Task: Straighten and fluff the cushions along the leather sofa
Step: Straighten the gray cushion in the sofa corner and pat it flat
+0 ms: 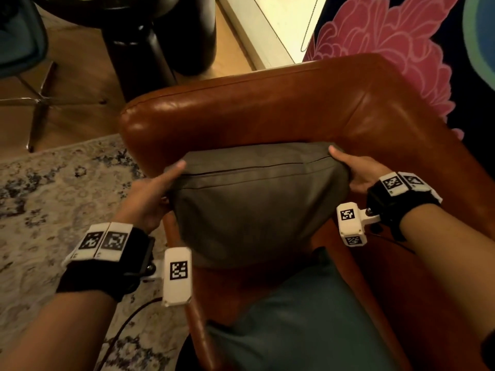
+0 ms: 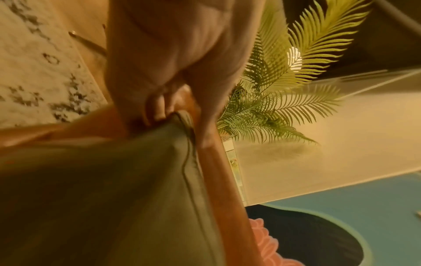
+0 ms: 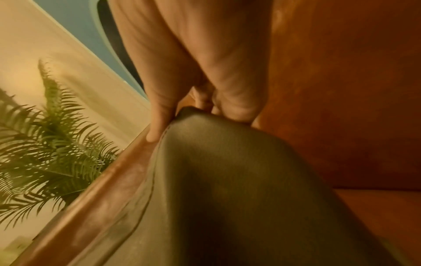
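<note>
Nearest us a teal cushion [image 1: 302, 325] lies on the seat. Beyond it our left hand [image 1: 150, 194] and right hand [image 1: 356, 170] each pinch a top corner of the grey cushion [image 1: 254, 204], plump, piped along its seam, standing against the sofa [image 1: 241, 108] arm.
</note>
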Tool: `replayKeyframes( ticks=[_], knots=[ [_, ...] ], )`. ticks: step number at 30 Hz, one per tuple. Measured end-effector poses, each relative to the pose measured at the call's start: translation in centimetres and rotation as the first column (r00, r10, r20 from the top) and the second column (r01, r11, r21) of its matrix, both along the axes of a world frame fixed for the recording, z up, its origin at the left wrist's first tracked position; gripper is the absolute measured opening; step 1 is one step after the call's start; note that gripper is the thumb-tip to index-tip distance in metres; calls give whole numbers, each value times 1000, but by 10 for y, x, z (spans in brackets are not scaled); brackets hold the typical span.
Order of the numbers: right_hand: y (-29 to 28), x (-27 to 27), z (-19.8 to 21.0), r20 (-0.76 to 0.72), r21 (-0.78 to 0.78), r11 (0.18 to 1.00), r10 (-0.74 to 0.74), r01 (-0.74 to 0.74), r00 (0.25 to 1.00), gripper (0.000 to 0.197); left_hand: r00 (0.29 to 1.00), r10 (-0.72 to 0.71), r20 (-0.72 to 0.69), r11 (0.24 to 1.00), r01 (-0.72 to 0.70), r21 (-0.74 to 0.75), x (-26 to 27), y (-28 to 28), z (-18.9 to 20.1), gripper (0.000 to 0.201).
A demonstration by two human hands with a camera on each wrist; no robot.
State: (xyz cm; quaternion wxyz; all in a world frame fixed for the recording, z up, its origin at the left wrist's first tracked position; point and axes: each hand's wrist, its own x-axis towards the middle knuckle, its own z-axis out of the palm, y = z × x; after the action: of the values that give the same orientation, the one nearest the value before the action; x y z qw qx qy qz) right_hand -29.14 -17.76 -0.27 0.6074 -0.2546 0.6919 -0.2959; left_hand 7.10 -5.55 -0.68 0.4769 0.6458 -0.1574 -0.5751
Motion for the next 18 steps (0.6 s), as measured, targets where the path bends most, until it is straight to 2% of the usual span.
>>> replayKeyframes(
  ticks=[3,4,6,8,9,11,13,15,18],
  knots=[
    [0,1,8,-126,-70,997,9,-18,992,27,997,-20,70,1000,21,-16,0,-2,9,25],
    [1,-1,12,-121,-89,996,10,-21,993,21,997,-21,69,999,24,-45,0,2,10,26],
    [3,-4,16,-45,-122,992,26,-31,999,23,1000,-14,6,997,14,-82,2,14,6,25],
    [2,2,14,2,-123,990,68,-67,998,33,998,3,-56,996,-8,-87,2,24,-1,23],
    [2,8,14,-12,-119,988,102,-103,995,37,999,20,-26,997,-22,-79,1,26,-5,20],
    [0,16,12,-96,-124,980,145,-156,985,33,994,10,108,998,-3,-69,-3,27,-11,15],
    [-4,15,12,-176,-168,974,122,-151,977,29,974,14,228,997,2,-72,-1,20,-14,17],
    [-5,9,10,-231,-213,965,104,-155,967,30,982,36,185,994,-17,-105,2,14,-8,14],
    [-2,8,1,-377,-155,959,164,-237,912,28,981,93,171,995,-86,-48,6,8,-16,21]
  ],
)
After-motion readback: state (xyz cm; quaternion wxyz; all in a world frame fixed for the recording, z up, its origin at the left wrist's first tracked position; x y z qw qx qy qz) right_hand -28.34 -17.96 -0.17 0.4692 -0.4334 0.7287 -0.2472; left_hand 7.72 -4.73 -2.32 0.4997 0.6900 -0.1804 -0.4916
